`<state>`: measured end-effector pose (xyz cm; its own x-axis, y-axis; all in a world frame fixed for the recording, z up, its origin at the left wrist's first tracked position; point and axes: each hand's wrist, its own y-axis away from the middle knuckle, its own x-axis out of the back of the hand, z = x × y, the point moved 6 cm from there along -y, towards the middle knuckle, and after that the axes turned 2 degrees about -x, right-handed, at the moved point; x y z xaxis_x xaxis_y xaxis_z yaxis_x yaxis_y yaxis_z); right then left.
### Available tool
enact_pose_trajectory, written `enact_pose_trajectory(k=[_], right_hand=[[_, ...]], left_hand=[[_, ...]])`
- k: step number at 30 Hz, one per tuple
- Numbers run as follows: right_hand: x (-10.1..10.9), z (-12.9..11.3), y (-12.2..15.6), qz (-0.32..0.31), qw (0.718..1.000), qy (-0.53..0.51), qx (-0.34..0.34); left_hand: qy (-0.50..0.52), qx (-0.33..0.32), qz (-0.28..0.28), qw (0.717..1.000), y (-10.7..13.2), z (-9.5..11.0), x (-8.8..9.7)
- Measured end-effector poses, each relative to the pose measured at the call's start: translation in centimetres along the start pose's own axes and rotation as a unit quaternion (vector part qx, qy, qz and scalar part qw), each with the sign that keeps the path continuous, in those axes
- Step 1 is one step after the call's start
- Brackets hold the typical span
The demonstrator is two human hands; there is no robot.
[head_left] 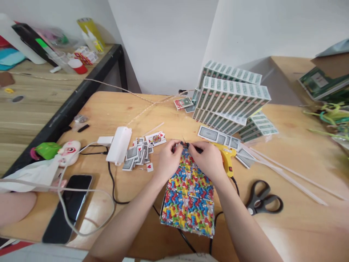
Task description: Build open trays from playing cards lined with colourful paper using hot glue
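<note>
From here I see the left hand and right hand seemingly pinching the colourful panel's far edge; scissors lie rightward.

Multicolour panel, light-brown wood-grain counter.
Panel: busy red/blue/yellow/green/white print. Glue gun yellow, red switch. Scissors black. Stacked card boxes dark green, white-and-green ends. Small cards grey patterned backs, some red hearts. Phone black. Left-side toy bright green, purple bit.
</note>
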<state>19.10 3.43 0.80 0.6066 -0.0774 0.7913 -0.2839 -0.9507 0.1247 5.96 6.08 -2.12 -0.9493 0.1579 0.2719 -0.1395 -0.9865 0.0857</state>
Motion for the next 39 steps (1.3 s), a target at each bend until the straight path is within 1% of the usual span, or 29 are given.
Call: enact_pose_trajectory(k=[2, 4, 7, 9, 11, 12, 14, 17, 20, 23, 26, 29, 32, 35, 37, 39], right_hand=[[0.0, -0.1, 0.1, 0.007, 1.000, 0.005, 0.006], [0.0, -0.1, 0.2, 0.005, 1.000, 0.005, 0.012], [0.0, 0.0, 0.0, -0.012, 1.000, -0.016, 0.022], [0.1, -0.1, -0.2, -0.034, 0.998, -0.045, 0.039], [0.2, -0.7, -0.6, -0.063, 0.993, -0.062, 0.072], [0.3, -1.2, -0.9, -0.079, 0.991, -0.058, 0.095], [0.3, -2.5, -1.5, -0.117, 0.981, -0.017, 0.155], [0.0, -4.7, -2.5, -0.180, 0.948, 0.088, 0.247], [-0.5, -6.3, -3.5, -0.241, 0.906, 0.180, 0.299], [-0.8, -7.8, -4.2, -0.279, 0.868, 0.240, 0.333], [-1.0, -8.9, -4.2, -0.293, 0.843, 0.282, 0.352], [-1.2, -9.5, -3.5, -0.276, 0.826, 0.334, 0.360], [-1.2, -9.6, -2.5, -0.239, 0.824, 0.360, 0.367], [-1.1, -9.2, -2.4, -0.213, 0.838, 0.345, 0.365], [-1.0, -8.7, -3.0, -0.222, 0.846, 0.320, 0.365], [-1.1, -8.4, -3.8, -0.246, 0.851, 0.281, 0.370]], left_hand=[[0.039, 0.007, -0.017, 0.999, 0.0, -0.2, 0.0], [0.091, 0.014, -0.050, 0.995, 0.2, -0.5, 0.0], [0.182, 0.035, -0.108, 0.977, 0.9, -1.2, 0.1], [0.223, 0.071, -0.139, 0.962, 1.6, -2.1, 0.0], [0.242, 0.097, -0.160, 0.952, 2.0, -2.9, -0.2], [0.248, 0.096, -0.166, 0.950, 2.1, -3.1, -0.3], [0.249, 0.070, -0.169, 0.951, 1.9, -3.3, -0.4], [0.240, 0.029, -0.174, 0.955, 1.6, -3.2, -0.6], [0.239, 0.035, -0.183, 0.953, 1.6, -3.5, -0.9], [0.244, 0.048, -0.185, 0.951, 1.7, -3.6, -1.0], [0.241, 0.047, -0.183, 0.952, 1.8, -3.6, -1.0], [0.227, 0.033, -0.176, 0.957, 1.7, -3.5, -0.9], [0.221, 0.021, -0.185, 0.957, 1.6, -3.4, -1.0], [0.220, 0.022, -0.180, 0.959, 1.5, -3.4, -1.0], [0.217, 0.024, -0.170, 0.961, 1.5, -3.4, -0.9], [0.217, 0.028, -0.167, 0.961, 1.6, -3.3, -0.8]])
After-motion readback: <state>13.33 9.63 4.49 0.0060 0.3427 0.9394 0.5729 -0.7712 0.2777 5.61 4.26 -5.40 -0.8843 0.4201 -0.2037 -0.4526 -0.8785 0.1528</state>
